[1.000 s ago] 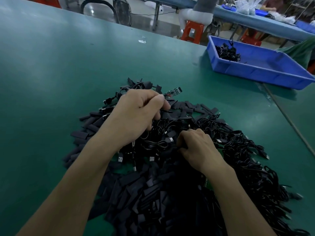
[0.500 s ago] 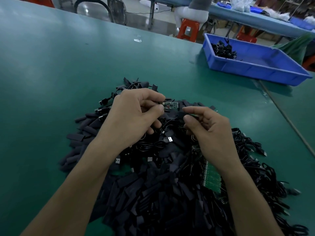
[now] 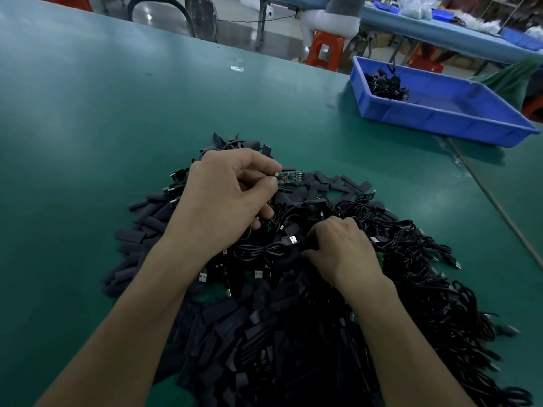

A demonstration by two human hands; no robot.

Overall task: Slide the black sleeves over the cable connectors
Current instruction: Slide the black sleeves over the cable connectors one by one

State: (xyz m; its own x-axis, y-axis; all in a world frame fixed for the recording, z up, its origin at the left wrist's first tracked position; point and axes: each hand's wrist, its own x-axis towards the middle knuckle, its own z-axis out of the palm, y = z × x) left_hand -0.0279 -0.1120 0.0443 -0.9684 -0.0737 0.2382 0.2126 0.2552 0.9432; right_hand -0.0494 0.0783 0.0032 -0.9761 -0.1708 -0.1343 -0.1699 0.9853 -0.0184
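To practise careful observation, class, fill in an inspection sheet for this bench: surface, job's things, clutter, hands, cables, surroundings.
Surface: green table, with the work heaped mid-bench.
Job's things: heap of black sleeves; small circuit board bare, no sleeve on it.
Clutter: one pale scrap near the far edge.
Hands: left hand pinches the circuit board; right hand has its fingers curled down into the heap, and what it grips is hidden.
Cables: tangled black cables with USB plugs, right of the sleeves.
Surroundings: blue tray holding a few cables; orange stool; another bench behind.
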